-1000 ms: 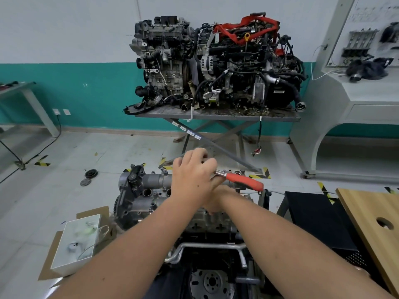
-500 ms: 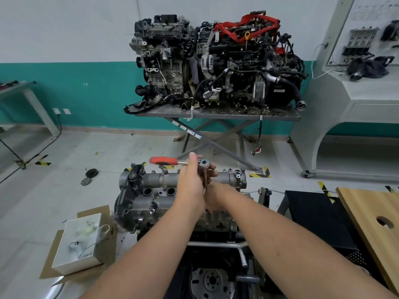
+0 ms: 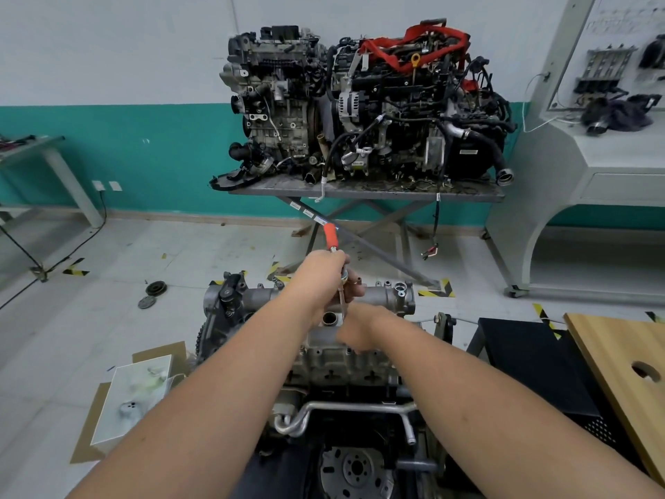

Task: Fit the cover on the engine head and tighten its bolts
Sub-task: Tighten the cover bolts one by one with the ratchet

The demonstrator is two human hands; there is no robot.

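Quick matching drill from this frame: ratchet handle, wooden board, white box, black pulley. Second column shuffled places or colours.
Things:
1. ratchet handle
2. wooden board
3. white box
4. black pulley

Places or colours:
A. floor, far left of the engine
B. red, above the left hand
C. right edge, round hole in it
D. on cardboard, left of the engine

Pairs: 1-B, 2-C, 3-D, 4-A

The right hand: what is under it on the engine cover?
The right hand steadies the ratchet's extension bar on the grey cover; an open round port shows beside it. The socket and bolt are hidden by the hands. The left hand grips the red-handled ratchet.
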